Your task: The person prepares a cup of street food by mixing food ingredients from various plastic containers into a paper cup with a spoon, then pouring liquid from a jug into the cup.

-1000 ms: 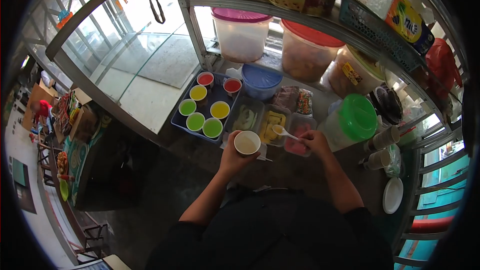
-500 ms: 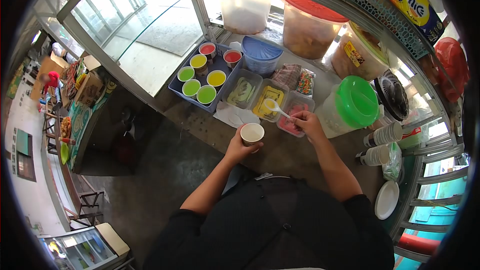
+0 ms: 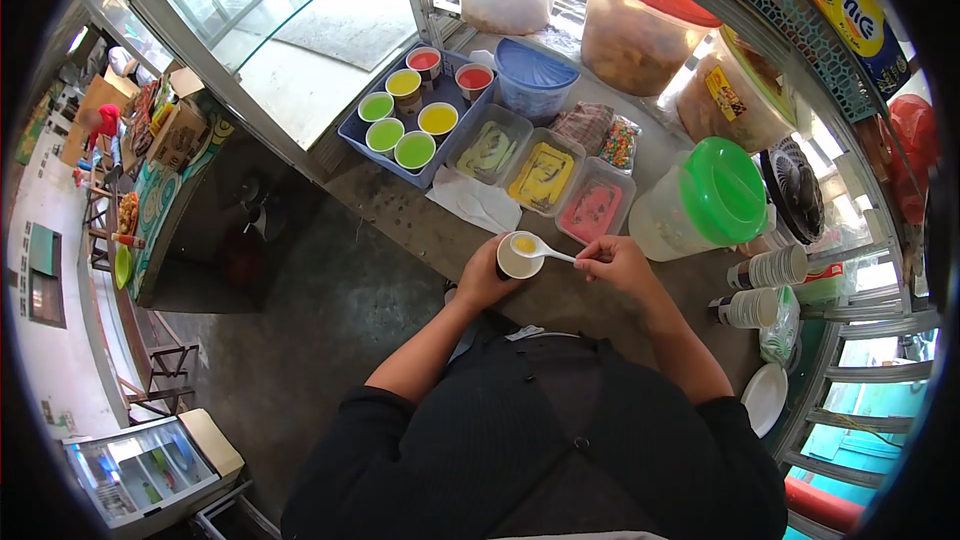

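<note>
My left hand (image 3: 482,278) is wrapped around a paper cup (image 3: 519,256), held upright above the counter (image 3: 440,235). My right hand (image 3: 612,262) pinches a white spoon (image 3: 541,249) lying nearly level, its handle toward my right and its bowl over the cup with something yellow in it

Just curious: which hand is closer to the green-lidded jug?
Right. The right hand with the spoon sits beside the jug; the left hand, holding the cup, is farther off.
</note>
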Tool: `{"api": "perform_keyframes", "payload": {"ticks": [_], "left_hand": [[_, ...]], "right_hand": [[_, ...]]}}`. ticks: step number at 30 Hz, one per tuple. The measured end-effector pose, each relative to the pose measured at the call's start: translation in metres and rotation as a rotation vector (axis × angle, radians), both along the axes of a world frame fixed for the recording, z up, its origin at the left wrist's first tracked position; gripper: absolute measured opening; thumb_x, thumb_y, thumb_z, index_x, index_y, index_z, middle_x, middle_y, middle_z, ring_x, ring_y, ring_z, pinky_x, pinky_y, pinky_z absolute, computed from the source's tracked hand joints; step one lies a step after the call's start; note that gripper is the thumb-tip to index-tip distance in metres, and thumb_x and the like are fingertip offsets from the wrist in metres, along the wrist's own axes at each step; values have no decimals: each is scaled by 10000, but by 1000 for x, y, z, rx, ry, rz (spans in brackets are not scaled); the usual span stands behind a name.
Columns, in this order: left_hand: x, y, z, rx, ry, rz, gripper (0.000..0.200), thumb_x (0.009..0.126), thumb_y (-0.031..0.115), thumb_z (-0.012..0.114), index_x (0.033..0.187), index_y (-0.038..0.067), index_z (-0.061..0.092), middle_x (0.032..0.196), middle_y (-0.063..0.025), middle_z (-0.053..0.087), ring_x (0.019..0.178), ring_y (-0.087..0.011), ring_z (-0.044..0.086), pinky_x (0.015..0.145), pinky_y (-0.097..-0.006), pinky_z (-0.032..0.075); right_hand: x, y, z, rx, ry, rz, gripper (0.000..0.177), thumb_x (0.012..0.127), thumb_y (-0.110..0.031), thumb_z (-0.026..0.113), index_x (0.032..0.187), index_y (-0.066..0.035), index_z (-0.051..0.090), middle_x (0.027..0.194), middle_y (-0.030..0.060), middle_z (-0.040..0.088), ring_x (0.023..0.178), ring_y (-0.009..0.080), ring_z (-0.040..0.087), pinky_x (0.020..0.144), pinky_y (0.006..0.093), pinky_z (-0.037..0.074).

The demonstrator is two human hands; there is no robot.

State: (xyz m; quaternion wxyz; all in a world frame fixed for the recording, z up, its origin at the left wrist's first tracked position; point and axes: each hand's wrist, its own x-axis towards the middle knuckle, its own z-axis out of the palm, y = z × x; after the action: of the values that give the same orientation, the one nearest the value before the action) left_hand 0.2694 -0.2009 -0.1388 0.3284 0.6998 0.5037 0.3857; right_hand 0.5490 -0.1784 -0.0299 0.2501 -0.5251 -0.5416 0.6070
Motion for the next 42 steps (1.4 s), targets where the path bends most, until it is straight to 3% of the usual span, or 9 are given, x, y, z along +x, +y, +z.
{"api": "perform_keyframes", "payload": {"ticks": [11, 20, 31, 34, 37, 40, 42], "left_hand": [[4, -9, -3, -42, -13, 44, 740, 710, 189, 872, 1358, 96, 528, 1289, -142, 630, 1193, -361, 601, 997, -435, 503], [6, -11, 10, 146, 207, 62, 807, 665, 472, 898, 1289, 60, 595, 1197, -122, 665, 1077, -323, 632, 974, -428, 430], [5, -11, 8, 231, 244, 63, 797, 733, 532, 841, 1298, 34, 581, 1179, -122, 667, 1048, -308, 626, 951, -422, 409], [5, -11, 12, 233, 250, 53, 804, 729, 531, 842, 1300, 32, 576, 1172, -124, 670, 1046, -305, 626, 951, -418, 405], [4, -13, 12, 220, 271, 38, 801, 717, 498, 858, 1301, 35, 566, 1172, -120, 668, 1046, -303, 625, 946, -424, 402], [4, -15, 12, 224, 260, 47, 785, 717, 479, 864, 1292, 35, 568, 1158, -118, 671, 1035, -303, 628, 944, -426, 400], [3, -14, 13, 228, 243, 77, 772, 722, 476, 862, 1284, 32, 573, 1150, -120, 670, 1038, -302, 626, 943, -425, 400]], "right_hand": [[-5, -10, 15, 150, -192, 35, 171, 855, -140, 792, 926, 9, 744, 711, 55, 716, 636, 79, 668, 598, 244, 502], [-2, -9, 13, 129, -175, 45, 157, 857, -129, 780, 935, 5, 752, 736, 64, 732, 672, 97, 699, 637, 250, 534], [-4, -11, 23, 134, -176, 11, 142, 846, -119, 783, 922, -1, 764, 757, 73, 742, 683, 102, 698, 643, 265, 536], [-8, -14, 27, 324, -294, 54, 144, 833, -125, 784, 928, -17, 765, 780, 91, 743, 710, 144, 712, 658, 291, 542], [-7, -13, 22, 807, -489, 229, 145, 826, -110, 774, 948, -35, 761, 830, 108, 739, 745, 198, 720, 685, 315, 547], [-10, -14, 34, 899, -516, 265, 146, 830, -82, 752, 970, -39, 746, 880, 112, 734, 754, 235, 719, 701, 329, 548], [-10, -7, 31, 774, -341, 127, 126, 858, -76, 739, 971, -19, 736, 870, 105, 740, 752, 203, 716, 691, 314, 545]]}}
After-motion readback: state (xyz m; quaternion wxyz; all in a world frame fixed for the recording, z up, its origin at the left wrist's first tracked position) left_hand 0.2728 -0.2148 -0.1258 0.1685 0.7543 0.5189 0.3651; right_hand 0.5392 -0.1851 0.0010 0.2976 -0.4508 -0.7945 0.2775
